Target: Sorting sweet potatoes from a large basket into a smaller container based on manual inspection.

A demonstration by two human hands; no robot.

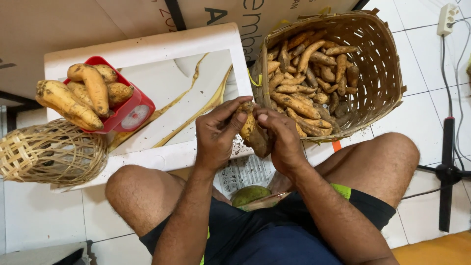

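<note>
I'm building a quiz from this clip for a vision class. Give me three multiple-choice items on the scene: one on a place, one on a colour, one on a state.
1. Where do the cleaner sweet potatoes lie?
A. On the red scale
B. On the floor tiles
C. On the person's lap

2. What colour is the kitchen scale's body?
A. Blue
B. Red
C. Green

3. How is the sweet potato at the centre held?
A. By the left hand alone
B. By no hand
C. By both hands together

Answers:
1. A: the cleaner sweet potatoes are piled on the scale at the left of the white table, apart from the soil-covered ones in the large woven basket.
2. B: its body shows red around the dial.
3. C: the left hand and right hand both wrap the sweet potato.
</note>
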